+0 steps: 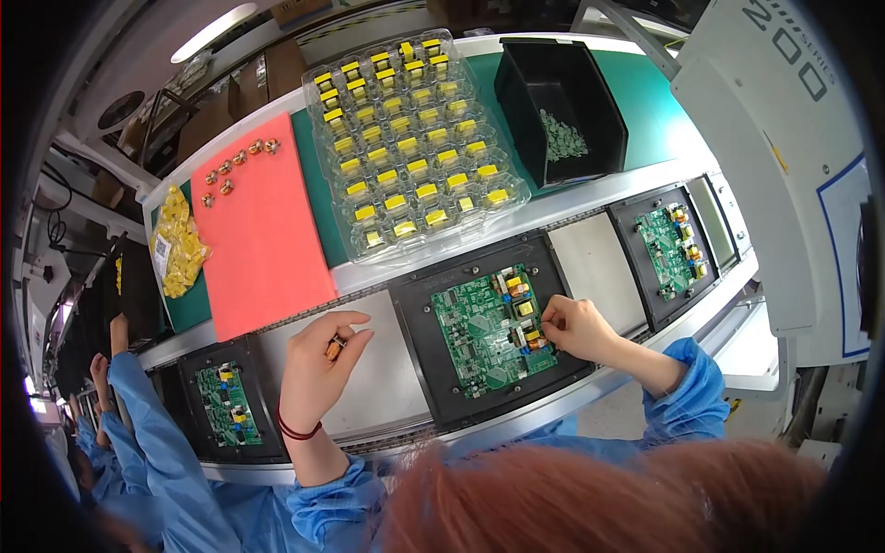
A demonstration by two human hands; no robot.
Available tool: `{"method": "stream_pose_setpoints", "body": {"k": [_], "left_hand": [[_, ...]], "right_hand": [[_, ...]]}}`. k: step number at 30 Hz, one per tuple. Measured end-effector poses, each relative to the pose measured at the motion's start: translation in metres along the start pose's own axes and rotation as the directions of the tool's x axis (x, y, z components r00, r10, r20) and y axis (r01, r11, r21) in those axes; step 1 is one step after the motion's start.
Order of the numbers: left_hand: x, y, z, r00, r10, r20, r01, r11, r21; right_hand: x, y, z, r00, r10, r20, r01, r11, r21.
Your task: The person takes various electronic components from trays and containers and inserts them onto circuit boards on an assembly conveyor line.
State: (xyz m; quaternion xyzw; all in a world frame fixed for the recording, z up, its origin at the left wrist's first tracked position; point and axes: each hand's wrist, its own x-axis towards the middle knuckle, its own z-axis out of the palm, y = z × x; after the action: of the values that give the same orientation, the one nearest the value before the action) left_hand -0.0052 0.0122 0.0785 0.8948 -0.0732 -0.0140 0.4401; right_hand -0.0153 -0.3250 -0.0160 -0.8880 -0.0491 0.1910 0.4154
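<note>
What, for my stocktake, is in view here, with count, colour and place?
Circuit boards: 3, green, in carriers
Carriers: at least 3, black, on conveyor
Conveyor: 1, grey, in front
Plastic tray: at least 1, clear, centre
Components: dozens, yellow-topped, in tray
Bin: 1, black, right of tray
Pieces: many, green, in bin
Sheet: 1, pink, left of tray
Coils: 7, coppery, on sheet
Bag: 1, clear, yellow contents, left of sheet
Bench top: 1, green, under tray
Machine: 1, white, far right
Co-workers' sleeves: several, blue, far left
Head: 1, reddish-haired, bottom edge
Left hand: 1, red wristband, over conveyor, holding another coil
Right hand: 1, blue-sleeved, fingers at middle board
</note>
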Motion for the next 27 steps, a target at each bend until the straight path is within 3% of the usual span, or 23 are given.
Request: {"method": "stream_pose_setpoints", "body": {"k": [6, 8, 12, 14, 16, 18, 20, 22, 24, 26, 27], "left_hand": [[-0.001, -0.001, -0.005, 1.0, -0.017, -0.003, 0.017, 1.0, 0.025], [-0.001, -0.001, -0.007, 1.0, -0.007, -0.007, 0.008, 1.0, 0.027], [-0.003, -0.005, -0.011, 0.998, 0.038, -0.042, -0.037, 0.999, 0.02], [-0.003, -0.008, -0.013, 0.997, 0.045, -0.066, -0.044, 0.999, 0.016], [-0.004, -0.009, -0.017, 0.992, 0.061, -0.113, -0.059, 0.998, 0.019], [-0.006, -0.008, -0.022, 0.997, 0.034, -0.062, -0.033, 0.999, 0.024], [-0.006, -0.012, -0.026, 0.99, 0.08, -0.115, -0.077, 0.996, 0.037], [-0.007, -0.018, -0.028, 0.986, 0.118, -0.113, -0.116, 0.993, 0.027], [-0.009, -0.018, -0.03, 0.979, 0.122, -0.163, -0.123, 0.992, 0.002], [-0.013, -0.013, -0.038, 0.987, 0.084, -0.137, -0.083, 0.996, 0.013], [-0.014, -0.014, -0.041, 0.984, 0.086, -0.155, -0.085, 0.996, 0.016]], "right_hand": [[0.0, -0.001, -0.005, 1.0, -0.005, 0.026, 0.006, 1.0, -0.015], [0.0, -0.003, -0.008, 0.989, 0.092, 0.115, -0.095, 0.995, 0.019], [0.001, -0.008, -0.022, 0.983, 0.061, 0.175, -0.059, 0.998, -0.021], [0.003, -0.013, -0.033, 0.988, 0.111, 0.106, -0.116, 0.992, 0.046], [0.015, -0.022, -0.048, 0.996, 0.037, 0.086, -0.041, 0.998, 0.05], [0.036, -0.036, -0.059, 0.994, -0.053, -0.092, 0.062, 0.993, 0.098], [0.067, -0.062, -0.067, 0.968, -0.172, -0.183, 0.192, 0.977, 0.095], [0.111, -0.086, -0.073, 0.965, -0.192, -0.181, 0.207, 0.976, 0.071], [0.169, -0.091, -0.074, 0.888, -0.378, -0.262, 0.349, 0.925, -0.151], [0.229, -0.095, -0.07, 0.748, -0.487, -0.451, 0.402, 0.873, -0.277], [0.245, -0.107, -0.072, 0.736, -0.446, -0.509, 0.316, 0.892, -0.325]]}}
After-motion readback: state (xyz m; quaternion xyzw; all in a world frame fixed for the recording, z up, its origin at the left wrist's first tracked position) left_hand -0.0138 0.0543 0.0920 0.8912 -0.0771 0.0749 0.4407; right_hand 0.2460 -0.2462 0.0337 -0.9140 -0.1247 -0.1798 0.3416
